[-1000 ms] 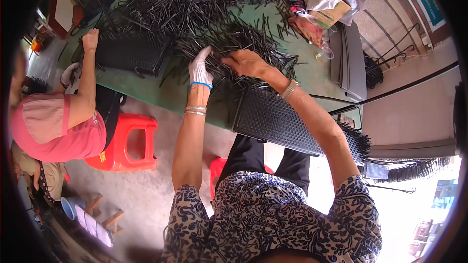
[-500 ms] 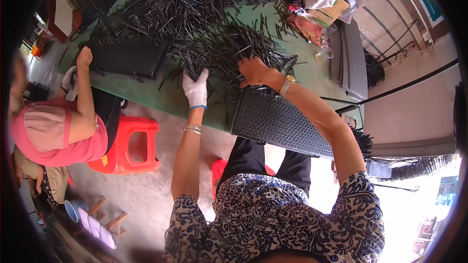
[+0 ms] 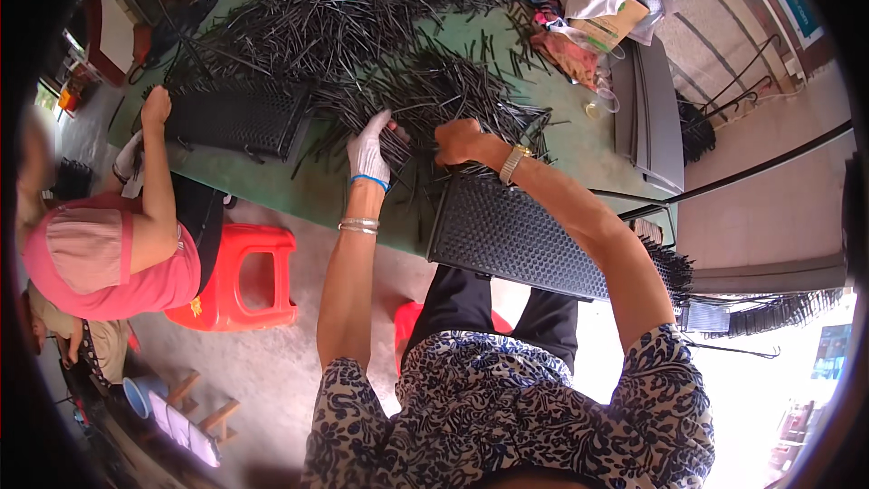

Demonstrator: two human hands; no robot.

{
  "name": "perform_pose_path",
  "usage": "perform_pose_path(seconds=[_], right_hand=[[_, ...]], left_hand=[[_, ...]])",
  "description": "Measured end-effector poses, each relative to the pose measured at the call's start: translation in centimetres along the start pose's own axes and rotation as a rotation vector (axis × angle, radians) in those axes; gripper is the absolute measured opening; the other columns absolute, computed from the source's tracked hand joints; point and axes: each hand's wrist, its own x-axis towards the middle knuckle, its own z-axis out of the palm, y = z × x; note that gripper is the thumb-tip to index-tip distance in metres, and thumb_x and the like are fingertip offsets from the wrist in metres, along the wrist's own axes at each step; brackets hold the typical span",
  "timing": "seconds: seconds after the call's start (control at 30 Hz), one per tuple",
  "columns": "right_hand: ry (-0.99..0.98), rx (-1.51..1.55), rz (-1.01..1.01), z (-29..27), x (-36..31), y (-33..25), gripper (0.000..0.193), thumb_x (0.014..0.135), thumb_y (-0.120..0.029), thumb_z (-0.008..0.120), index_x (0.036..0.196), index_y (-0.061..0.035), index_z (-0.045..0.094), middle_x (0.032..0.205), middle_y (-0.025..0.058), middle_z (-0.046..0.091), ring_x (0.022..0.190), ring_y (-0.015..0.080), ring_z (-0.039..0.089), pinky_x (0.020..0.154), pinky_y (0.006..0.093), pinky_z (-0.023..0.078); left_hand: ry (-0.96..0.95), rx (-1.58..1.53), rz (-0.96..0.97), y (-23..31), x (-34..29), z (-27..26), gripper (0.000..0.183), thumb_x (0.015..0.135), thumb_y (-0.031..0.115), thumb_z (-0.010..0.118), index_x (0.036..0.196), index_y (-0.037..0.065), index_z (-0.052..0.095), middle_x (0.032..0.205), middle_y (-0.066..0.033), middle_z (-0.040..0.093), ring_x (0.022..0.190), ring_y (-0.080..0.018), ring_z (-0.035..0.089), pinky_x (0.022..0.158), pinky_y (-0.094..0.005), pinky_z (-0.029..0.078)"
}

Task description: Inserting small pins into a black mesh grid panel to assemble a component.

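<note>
My left hand (image 3: 368,150), in a white glove with a blue cuff, is closed round a bunch of thin black strips (image 3: 396,143) at the table's near side. Just right of it is my bare right hand (image 3: 460,142), its fingers curled together; what they pinch, if anything, is hidden. Below that hand, a black studded panel (image 3: 520,235) slants over my lap, its far edge under my wrist. A loose heap of the same black strips (image 3: 457,86) spreads right behind both hands.
A larger strip heap (image 3: 317,23) covers the back of the green table (image 3: 272,179). A co-worker's hand (image 3: 156,107) rests at another black panel (image 3: 226,119) on the left. Grey boards (image 3: 647,113) and a cloth-topped carton (image 3: 615,29) stand right. A red stool (image 3: 233,294) is left.
My left hand has turned and come slightly right and nearer, bunch still held. My right hand has drawn a little left and back from the heap, its spread fingers now curled.
</note>
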Motion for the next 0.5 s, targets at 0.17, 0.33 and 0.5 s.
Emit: perform_pose_path(seconds=[0.17, 0.33, 0.5], right_hand=[[0.175, 0.113, 0.083, -0.3, 0.5, 1.2, 0.044, 0.07, -0.041, 0.071, 0.092, -0.002, 0.07, 0.098, 0.0181, 0.068, 0.096, 0.0352, 0.064, 0.08, 0.0443, 0.052], [0.39, 0.35, 0.174, -2.5, 0.6, 4.6, 0.043, 0.068, -0.036, 0.072, 0.091, 0.0002, 0.068, 0.095, 0.0229, 0.067, 0.095, 0.0386, 0.063, 0.081, 0.0456, 0.051], [0.215, 1.05, -0.035, -6.2, 0.2, 3.6, 0.031, 0.075, -0.022, 0.074, 0.073, 0.0057, 0.06, 0.06, 0.0117, 0.06, 0.049, 0.0181, 0.06, 0.044, 0.0305, 0.048]], left_hand=[[-0.082, -0.17, -0.168, -0.5, -0.4, -0.8, 0.015, 0.087, 0.019, 0.062, 0.088, 0.005, 0.06, 0.081, -0.0079, 0.064, 0.077, -0.0245, 0.064, 0.075, -0.0409, 0.056], [-0.127, -0.161, -0.265, -1.6, -0.3, 0.8, 0.014, 0.088, 0.018, 0.06, 0.093, 0.004, 0.061, 0.096, -0.0115, 0.068, 0.088, -0.0282, 0.066, 0.08, -0.0422, 0.052], [-0.458, -0.312, -0.313, -2.4, 1.7, 2.8, 0.024, 0.094, 0.024, 0.054, 0.096, 0.002, 0.063, 0.096, -0.0137, 0.068, 0.091, -0.0252, 0.066, 0.083, -0.0365, 0.053]])
